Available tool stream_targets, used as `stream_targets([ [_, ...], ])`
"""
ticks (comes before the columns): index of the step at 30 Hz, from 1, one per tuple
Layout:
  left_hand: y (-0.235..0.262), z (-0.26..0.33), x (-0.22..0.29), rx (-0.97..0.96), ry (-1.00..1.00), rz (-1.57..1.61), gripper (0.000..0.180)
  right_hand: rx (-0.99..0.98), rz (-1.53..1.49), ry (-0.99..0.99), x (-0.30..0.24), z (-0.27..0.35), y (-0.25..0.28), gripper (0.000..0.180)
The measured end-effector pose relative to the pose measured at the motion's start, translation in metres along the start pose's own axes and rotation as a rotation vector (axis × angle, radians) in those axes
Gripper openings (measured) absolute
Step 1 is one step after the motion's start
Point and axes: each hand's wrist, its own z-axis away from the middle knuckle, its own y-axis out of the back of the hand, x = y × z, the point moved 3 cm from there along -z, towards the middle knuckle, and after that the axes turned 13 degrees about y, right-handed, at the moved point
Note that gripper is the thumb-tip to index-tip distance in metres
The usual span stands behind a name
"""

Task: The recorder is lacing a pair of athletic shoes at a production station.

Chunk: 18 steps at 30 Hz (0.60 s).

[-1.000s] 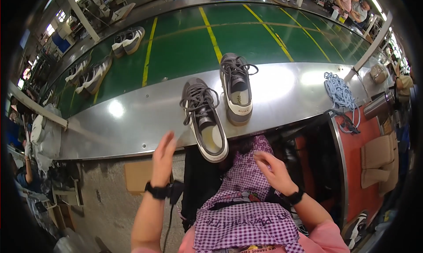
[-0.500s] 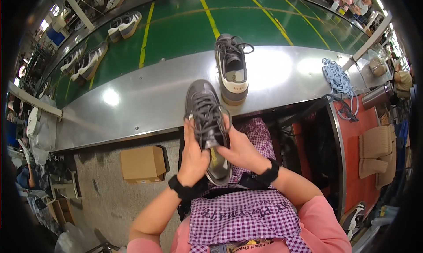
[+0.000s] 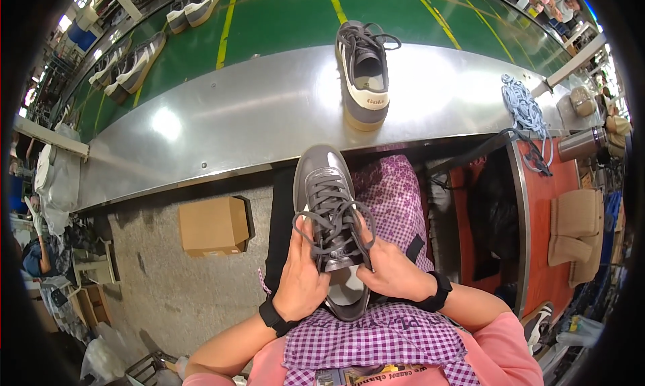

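A dark grey laced sneaker is held between both my hands, toe pointing away, over my lap. My left hand closes on its left side, with the thumb by the opening near the tongue. On its right side my right hand grips the collar, its thumb at the opening. The grey laces are tied, with loops hanging over both sides. A matching sneaker with a cream heel stands beyond it on the metal ledge, heel toward me.
Several more sneakers stand on the green belt at the far left. A bundle of pale blue laces lies on the ledge at right, above a red shelf. A cardboard box sits on the floor at left.
Both hands have drawn the held sneaker nearer to my body, off the ledge's edge. The view has shifted slightly; the sneaker on the ledge stays in place.
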Motion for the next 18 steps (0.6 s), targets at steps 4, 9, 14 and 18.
stream_targets([
  [4,-0.002,0.004,-0.001,-0.015,-0.005,0.037,0.096,-0.031,-0.042,-0.040,0.002,0.006,-0.003,0.092],
  [9,-0.003,0.010,-0.004,-0.024,0.003,0.026,0.096,-0.053,-0.026,-0.022,-0.001,0.007,-0.002,0.091],
  [14,-0.006,0.012,-0.006,-0.037,0.026,0.039,0.096,-0.084,-0.010,-0.032,0.002,0.012,-0.005,0.091],
  [18,-0.010,0.012,-0.012,-0.102,0.080,0.081,0.096,-0.150,0.005,-0.053,0.009,0.015,-0.008,0.084],
])
